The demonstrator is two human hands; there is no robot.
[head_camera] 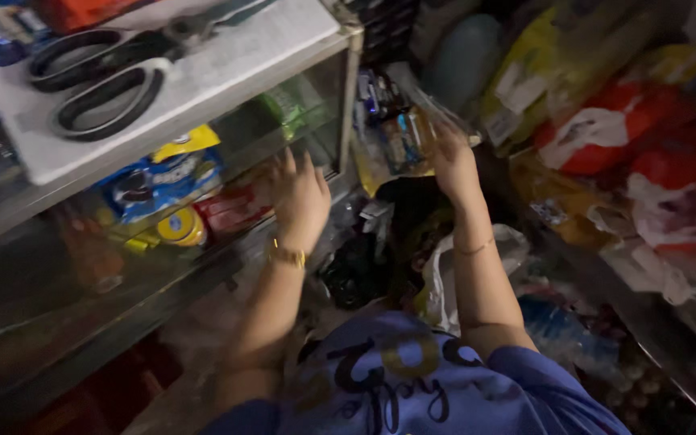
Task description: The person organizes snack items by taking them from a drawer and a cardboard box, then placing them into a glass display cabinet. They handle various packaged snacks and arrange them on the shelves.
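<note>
The left hand (300, 197) is reaching forward with the fingers spread and released, and it is resting near the glass front of the display counter (203, 266); I cannot tell if the palm is really touching the glass. A gold bracelet (287, 256) is sitting on this wrist. The right hand (453, 165) is stretching up and is grasping a clear plastic packet (404, 141) with small colourful items inside, which is hanging just beside the metal corner post of the counter. The fingers are closing on the packet's lower edge, though the picture is blurred here.

To my judgement, the person is taking the packet from the hanging goods, and the step in hand is the grip itself. The next move, I think, is asking for a gentle pull, because other packets are crowding close around it and could come down together.

Behind the glass, a blue biscuit pack (159, 181) and a yellow round tin (177, 225) are lying on the shelf. On top of the counter, large black-handled scissors (110, 68) are lying on a white board (195, 80). To the right, red and white bags (606, 133) and yellow packs (537, 72) are piling up. The person is wearing a blue shirt (412, 387).
</note>
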